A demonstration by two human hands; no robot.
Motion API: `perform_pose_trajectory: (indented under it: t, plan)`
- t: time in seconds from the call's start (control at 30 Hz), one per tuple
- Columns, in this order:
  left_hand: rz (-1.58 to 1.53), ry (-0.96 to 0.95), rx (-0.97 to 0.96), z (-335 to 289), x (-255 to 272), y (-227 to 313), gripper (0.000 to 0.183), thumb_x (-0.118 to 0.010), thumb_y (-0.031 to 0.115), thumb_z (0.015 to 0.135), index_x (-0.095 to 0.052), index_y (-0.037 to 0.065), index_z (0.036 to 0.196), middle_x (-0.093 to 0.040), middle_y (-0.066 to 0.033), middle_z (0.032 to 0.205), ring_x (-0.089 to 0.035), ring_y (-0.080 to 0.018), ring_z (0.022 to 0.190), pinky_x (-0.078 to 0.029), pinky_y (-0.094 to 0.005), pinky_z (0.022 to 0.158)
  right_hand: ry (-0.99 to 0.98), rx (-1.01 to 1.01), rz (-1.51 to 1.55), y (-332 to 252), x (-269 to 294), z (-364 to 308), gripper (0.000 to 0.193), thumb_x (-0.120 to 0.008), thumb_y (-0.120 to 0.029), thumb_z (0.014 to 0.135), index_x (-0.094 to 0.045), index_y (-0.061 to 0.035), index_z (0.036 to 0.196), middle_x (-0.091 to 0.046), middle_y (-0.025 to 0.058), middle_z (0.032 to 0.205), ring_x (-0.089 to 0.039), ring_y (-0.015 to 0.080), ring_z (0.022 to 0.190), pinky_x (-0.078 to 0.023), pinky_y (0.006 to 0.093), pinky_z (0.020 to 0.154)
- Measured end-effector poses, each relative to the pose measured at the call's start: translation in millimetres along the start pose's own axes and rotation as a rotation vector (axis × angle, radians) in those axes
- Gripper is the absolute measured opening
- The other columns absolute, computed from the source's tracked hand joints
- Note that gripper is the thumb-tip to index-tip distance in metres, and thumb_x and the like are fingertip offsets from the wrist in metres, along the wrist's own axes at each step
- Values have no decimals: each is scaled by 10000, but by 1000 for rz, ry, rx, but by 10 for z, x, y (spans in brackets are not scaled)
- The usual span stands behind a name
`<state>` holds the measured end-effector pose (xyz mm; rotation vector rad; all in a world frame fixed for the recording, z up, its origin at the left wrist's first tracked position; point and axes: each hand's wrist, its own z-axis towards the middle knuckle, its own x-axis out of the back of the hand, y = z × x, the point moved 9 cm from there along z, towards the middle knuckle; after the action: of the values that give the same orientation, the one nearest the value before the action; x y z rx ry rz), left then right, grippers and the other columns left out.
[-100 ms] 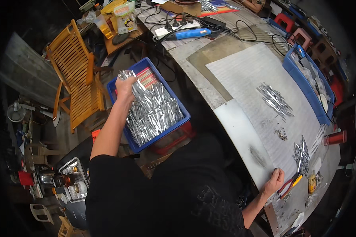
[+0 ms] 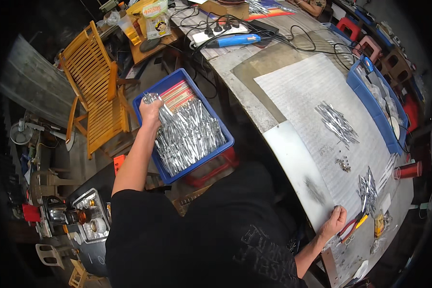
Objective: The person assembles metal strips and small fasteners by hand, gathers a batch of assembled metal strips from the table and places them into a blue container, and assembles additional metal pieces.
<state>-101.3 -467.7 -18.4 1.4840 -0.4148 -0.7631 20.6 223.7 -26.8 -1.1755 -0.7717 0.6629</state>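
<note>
At the left side of a blue plastic bin (image 2: 229, 142), my left hand (image 2: 150, 114) is closed round a bunch of thin silver metal strips (image 2: 151, 98). Many more loose silver strips (image 2: 189, 137) fill most of the bin, lying roughly in line with each other. Over on the worktable, my right hand (image 2: 335, 221) rests with curled fingers on the near edge of a white board (image 2: 293, 156). What those fingers hold, if anything, is hidden. Pliers (image 2: 354, 227) with red and yellow handles lie just right of it, beside a pile of silver strips (image 2: 367, 192).
Farther up the table are another strip pile (image 2: 337, 124), small metal bits (image 2: 343, 164) and a blue tray (image 2: 377, 105). A power strip (image 2: 216, 34) with cables and a blue tool (image 2: 237, 40) lie at the back. A wooden chair (image 2: 93, 86) stands left of the bin.
My left hand has shifted slightly nearer along the bin's left side with the strips, uncovering more of the red-striped bottom. My right hand stays in place. The whole view has shifted a little.
</note>
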Motion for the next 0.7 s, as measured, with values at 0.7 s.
perform_pose_trajectory:
  t: [0.7]
  plan:
    - [475,260,19,295,994,-596,351,-620,37,584,-544,12,926,-595,-92,872,-575,-200,775,-435,-303,710,11,33,-137,-73,-4,-14,151,-470,-122,871,-503,1,790,-422,-35,699,-349,49,640,-299,184,569]
